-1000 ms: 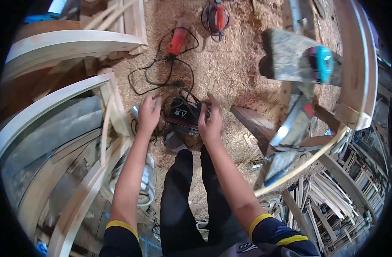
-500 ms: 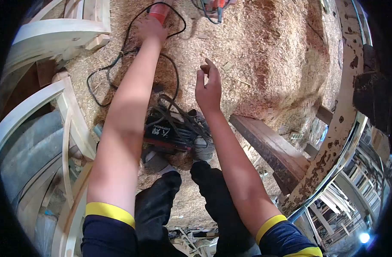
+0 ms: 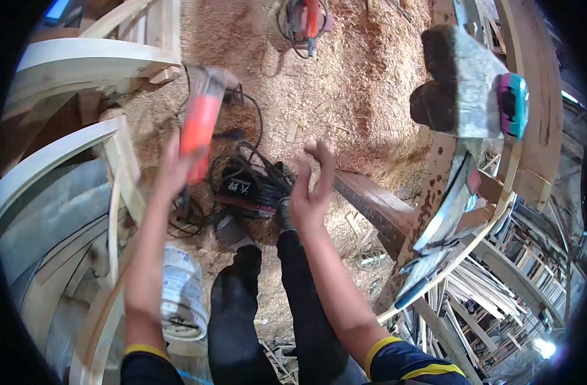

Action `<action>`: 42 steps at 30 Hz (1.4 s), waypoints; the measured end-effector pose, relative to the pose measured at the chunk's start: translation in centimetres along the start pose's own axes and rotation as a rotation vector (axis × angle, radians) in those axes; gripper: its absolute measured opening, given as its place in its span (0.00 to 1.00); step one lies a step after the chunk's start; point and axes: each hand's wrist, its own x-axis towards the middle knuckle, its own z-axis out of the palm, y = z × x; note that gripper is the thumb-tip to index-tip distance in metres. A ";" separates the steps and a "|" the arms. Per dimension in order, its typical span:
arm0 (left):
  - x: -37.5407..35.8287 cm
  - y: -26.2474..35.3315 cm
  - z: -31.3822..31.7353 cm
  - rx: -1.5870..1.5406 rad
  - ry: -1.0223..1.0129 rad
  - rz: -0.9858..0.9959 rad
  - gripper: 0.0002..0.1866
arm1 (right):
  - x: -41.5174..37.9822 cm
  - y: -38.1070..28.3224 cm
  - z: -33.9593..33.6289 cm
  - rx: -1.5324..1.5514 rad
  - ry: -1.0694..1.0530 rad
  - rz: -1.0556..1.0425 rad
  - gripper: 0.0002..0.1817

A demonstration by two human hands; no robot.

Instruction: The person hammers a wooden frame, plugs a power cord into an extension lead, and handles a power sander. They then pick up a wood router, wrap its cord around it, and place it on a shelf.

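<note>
Gripped in my left hand [image 3: 172,168] is a red angle grinder [image 3: 203,125], its grey metal head pointing up and away; motion blurs both. A black cord [image 3: 258,119] loops on the sawdust beside it. My right hand [image 3: 312,192] is raised over the floor, fingers bent and apart, with nothing in it. Between the hands, by my feet, lies a black machine [image 3: 245,186] with white lettering, a red edge and cords heaped on top. Farther off on the floor sits another red power tool [image 3: 311,19] with its own cord.
Curved pale wooden frames [image 3: 56,154] stand on the left, with a white bucket [image 3: 183,292] near my left forearm. On the right are a dark wooden beam [image 3: 377,202], a grey metal block [image 3: 476,90] with a teal tool [image 3: 513,106], and stacked wood strips [image 3: 492,289].
My left hand has lifted the angle grinder from the floor and drawn it toward me. My right hand has come slightly nearer, fingers still apart. The camera view has shifted, showing more on the right.
</note>
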 end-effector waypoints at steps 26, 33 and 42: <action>-78.8 11.8 11.3 -0.752 0.366 -0.114 0.24 | -20.6 -35.2 -28.6 0.123 -1.376 -0.602 0.45; -99.1 7.0 20.3 -0.856 0.813 0.135 0.21 | -36.1 -43.6 -34.8 0.252 -1.452 -0.914 0.16; -119.5 -13.0 29.9 -0.948 1.310 0.041 0.26 | -61.7 -49.8 -42.0 0.304 -1.747 -1.115 0.08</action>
